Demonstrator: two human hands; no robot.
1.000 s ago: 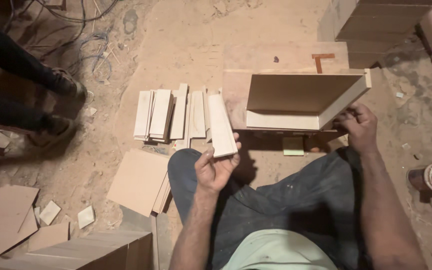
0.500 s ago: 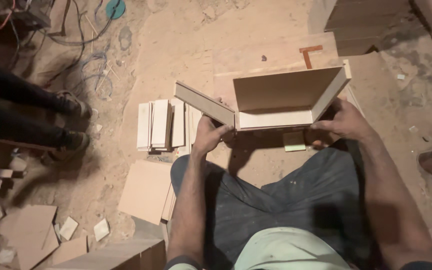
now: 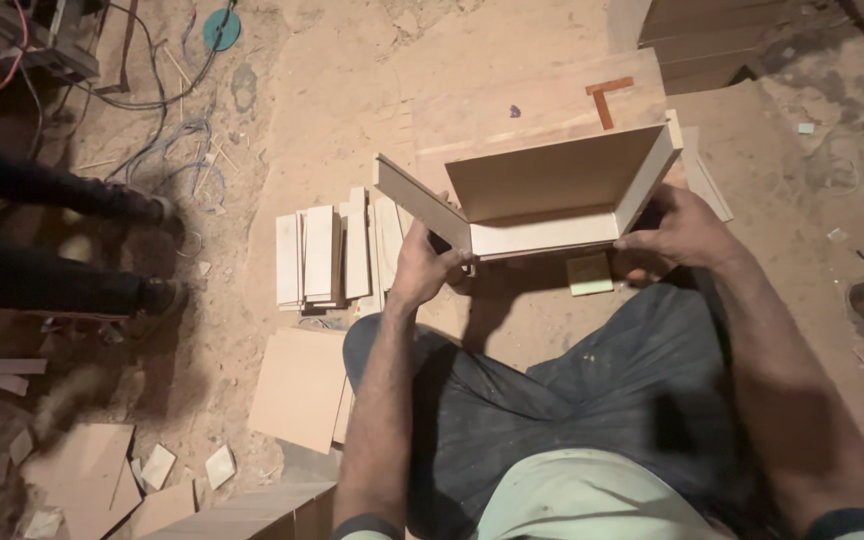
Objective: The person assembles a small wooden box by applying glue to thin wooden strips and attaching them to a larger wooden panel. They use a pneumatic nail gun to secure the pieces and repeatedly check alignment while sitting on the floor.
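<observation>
An open-sided wooden box [image 3: 552, 185] of pale board stands on the dusty floor before my knees. My left hand [image 3: 430, 262] grips a narrow wooden panel [image 3: 418, 200] and holds it against the box's left end, angled outward. On the right, my right hand [image 3: 680, 232] clasps the box's lower right corner and side wall. A small pale block [image 3: 590, 273] lies on the floor under the box's front edge.
Several narrow wooden slats [image 3: 324, 255] lie in a row left of the box. A flat board [image 3: 302, 388] rests by my left knee, with offcuts [image 3: 102, 480] further left. Another person's dark-clad legs [image 3: 62, 240] stand at left. Cables [image 3: 167, 110] trail at top left.
My left hand carried the panel up from my knee and set it against the box's left end. My right hand stayed on the right corner. The camera tilted forward a little.
</observation>
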